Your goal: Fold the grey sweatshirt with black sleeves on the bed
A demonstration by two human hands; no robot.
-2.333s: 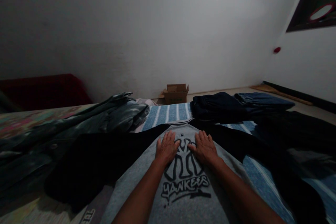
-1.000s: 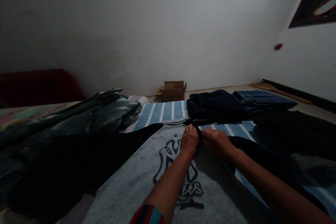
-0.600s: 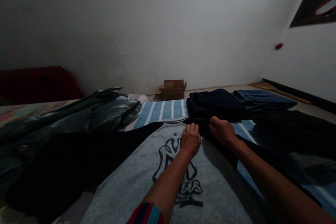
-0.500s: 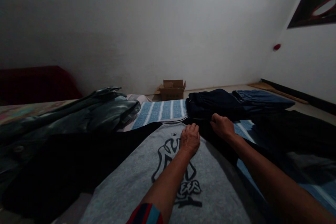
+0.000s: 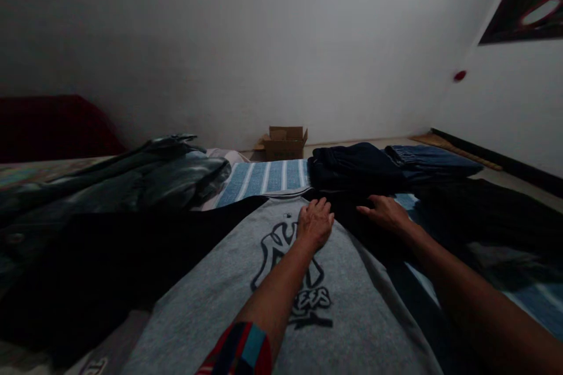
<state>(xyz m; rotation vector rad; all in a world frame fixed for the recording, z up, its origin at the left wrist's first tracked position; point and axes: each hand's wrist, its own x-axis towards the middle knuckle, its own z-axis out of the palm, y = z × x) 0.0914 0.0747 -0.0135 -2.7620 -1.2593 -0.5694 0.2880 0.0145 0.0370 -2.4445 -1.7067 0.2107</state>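
Note:
A grey sweatshirt (image 5: pixel 211 293) with black sleeves and a dark printed logo lies spread out before me, its collar pointing away. My left hand (image 5: pixel 315 224) rests flat on the chest near the right shoulder seam, fingers stretched over the cloth. Beside it, my right hand (image 5: pixel 386 212) is over the right black sleeve (image 5: pixel 347 211), thumb and fingers apart; whether the fingertips touch the fabric is hard to see in the dark. The left black sleeve (image 5: pixel 132 258) stretches out to the left.
Dark green clothes (image 5: pixel 176 179) are heaped at left. Folded dark trousers (image 5: pixel 352 165) and blue jeans (image 5: pixel 433 159) lie at back right, black garments (image 5: pixel 488 205) nearer. Underneath is a blue striped sheet (image 5: pixel 259 179). A cardboard box (image 5: pixel 285 147) stands by the wall.
My right hand has loosened its pinch on the sleeve and shifted slightly right, with its fingers spreading. My left hand stays on the sweatshirt. The view has tilted slightly.

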